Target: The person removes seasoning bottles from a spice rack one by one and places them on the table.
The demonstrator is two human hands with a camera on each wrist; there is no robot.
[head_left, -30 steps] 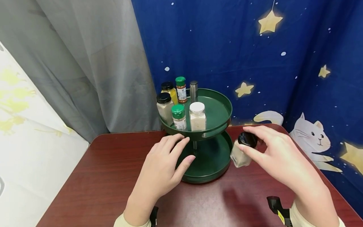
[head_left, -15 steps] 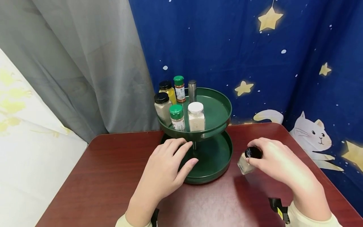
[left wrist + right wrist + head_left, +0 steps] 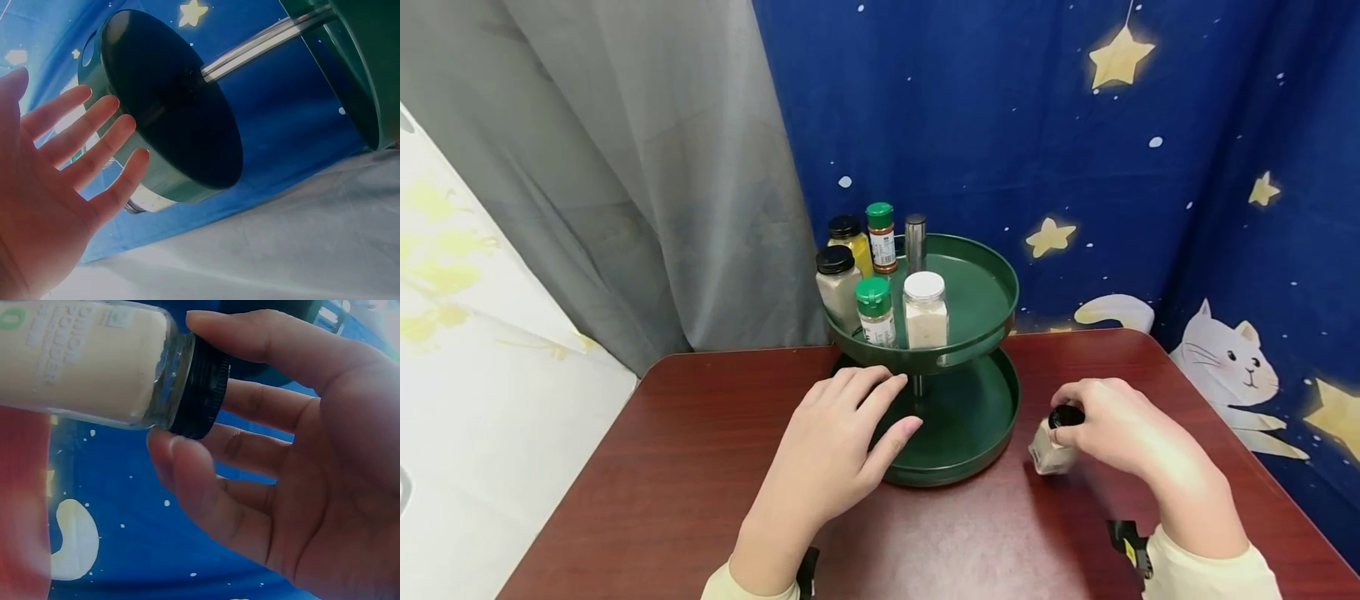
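My right hand (image 3: 1123,429) grips an onion powder jar (image 3: 1049,450) by its black lid (image 3: 203,387), thumb on one side and fingertips on the other. The jar is clear glass filled with cream powder; it is at the right of the two-tier green turntable (image 3: 955,479), low over the table or touching it, I cannot tell which. My left hand (image 3: 835,450) has its fingers spread in front of the turntable, beside the upper tray's rim (image 3: 977,346). Nothing is in that hand; the left wrist view shows its bare palm and the tray's dark underside (image 3: 175,106).
On the upper tray stand a white-lidded jar (image 3: 926,317), green-capped shakers (image 3: 877,317), a black-lidded jar of pale powder (image 3: 840,292) and a yellow-filled jar (image 3: 852,243). A metal post (image 3: 915,246) rises there. Curtains (image 3: 970,125) hang behind the reddish-brown table (image 3: 700,467).
My right hand has carried the jar downward and slightly to the right, away from the turntable, and the jar has become more upright. The left hand has barely moved.
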